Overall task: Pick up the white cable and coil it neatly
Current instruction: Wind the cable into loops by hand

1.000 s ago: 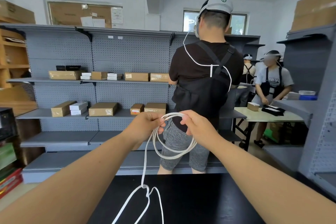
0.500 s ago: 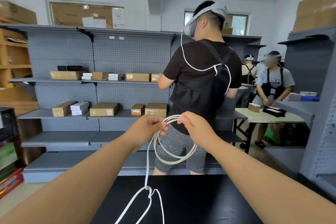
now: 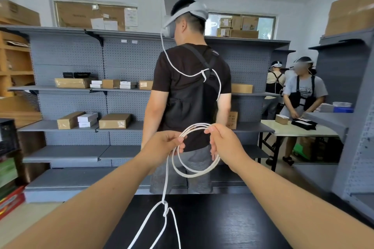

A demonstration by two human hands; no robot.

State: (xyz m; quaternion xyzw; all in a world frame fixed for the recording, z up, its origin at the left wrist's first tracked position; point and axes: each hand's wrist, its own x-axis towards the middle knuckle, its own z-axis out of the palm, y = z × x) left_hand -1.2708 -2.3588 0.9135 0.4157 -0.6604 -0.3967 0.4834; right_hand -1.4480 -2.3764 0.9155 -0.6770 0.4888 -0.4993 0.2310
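The white cable (image 3: pixel 194 174) hangs in a few round loops in the air above the black table (image 3: pixel 222 224). My left hand (image 3: pixel 164 143) pinches the loops on their left side. My right hand (image 3: pixel 224 143) pinches the top right of the same loops between thumb and fingers. From my left hand a loose strand of cable drops straight down to a small white tie (image 3: pixel 165 207) over the table. Below the tie the cable splits into strands that run off the bottom of the view.
A person in a black shirt and headset (image 3: pixel 190 91) stands close beyond the table, back to me. Grey pegboard shelves (image 3: pixel 81 125) with cardboard boxes line the far wall. Two more people work at a pale table (image 3: pixel 299 132) on the right.
Both hands have kept their grip on the loops and moved slightly apart and to the right. The person ahead has turned the head left and shifted left.
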